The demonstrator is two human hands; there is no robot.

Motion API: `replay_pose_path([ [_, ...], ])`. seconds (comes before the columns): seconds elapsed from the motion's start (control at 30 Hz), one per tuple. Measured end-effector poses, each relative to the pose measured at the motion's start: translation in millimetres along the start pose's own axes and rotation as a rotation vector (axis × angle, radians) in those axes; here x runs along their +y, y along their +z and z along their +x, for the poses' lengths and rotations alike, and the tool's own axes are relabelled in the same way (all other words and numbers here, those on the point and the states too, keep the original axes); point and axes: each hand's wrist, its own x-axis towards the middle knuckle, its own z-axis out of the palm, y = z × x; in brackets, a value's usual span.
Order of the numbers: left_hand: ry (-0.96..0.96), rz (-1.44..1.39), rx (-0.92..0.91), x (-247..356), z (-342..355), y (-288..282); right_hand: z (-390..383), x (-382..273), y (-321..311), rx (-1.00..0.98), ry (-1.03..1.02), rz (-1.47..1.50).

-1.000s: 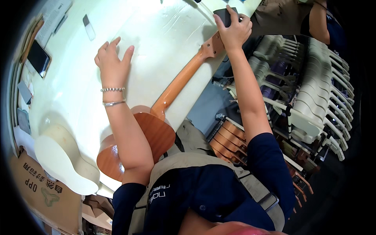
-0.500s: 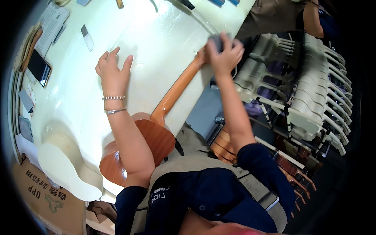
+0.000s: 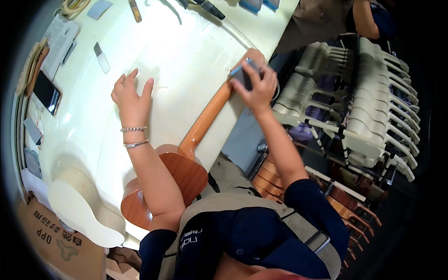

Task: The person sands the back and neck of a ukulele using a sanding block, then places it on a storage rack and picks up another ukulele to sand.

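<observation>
A brown, glossy ukulele (image 3: 185, 173) lies with its wooden back up along the table's near edge. Its neck (image 3: 205, 122) points away to the right and ends in a headstock (image 3: 254, 55). My left forearm rests across the body. Beyond it my left hand (image 3: 130, 99) holds nothing, its fingers spread above the white tabletop. My right hand (image 3: 262, 91) is closed around a blue and grey sanding block (image 3: 242, 76) where the neck meets the headstock. The block hides that joint, so I cannot tell whether it touches the wood.
An unpainted white ukulele body (image 3: 79, 205) lies at the near left. A phone (image 3: 46, 92), a flat blade (image 3: 101, 58) and a black-ended hose (image 3: 212, 9) are on the table (image 3: 177, 56). Racks of white ukuleles (image 3: 368, 107) stand right of the table. Another person's arm (image 3: 366, 18) is at the far right.
My right hand has moved the sanding block a little nearer and leftward, uncovering the headstock's end. My left hand keeps its spread pose.
</observation>
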Motion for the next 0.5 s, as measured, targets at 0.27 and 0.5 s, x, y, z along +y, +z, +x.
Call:
replay_pose_path([
  [0.27,0.01,0.034,-0.057,2.9,1.6,3.3,11.4,-24.3,12.6,0.084,0.078,-0.103],
  [0.5,0.072,0.031,-0.029,-2.5,4.4,8.8,74.0,21.9,27.1,0.128,0.137,-0.099],
])
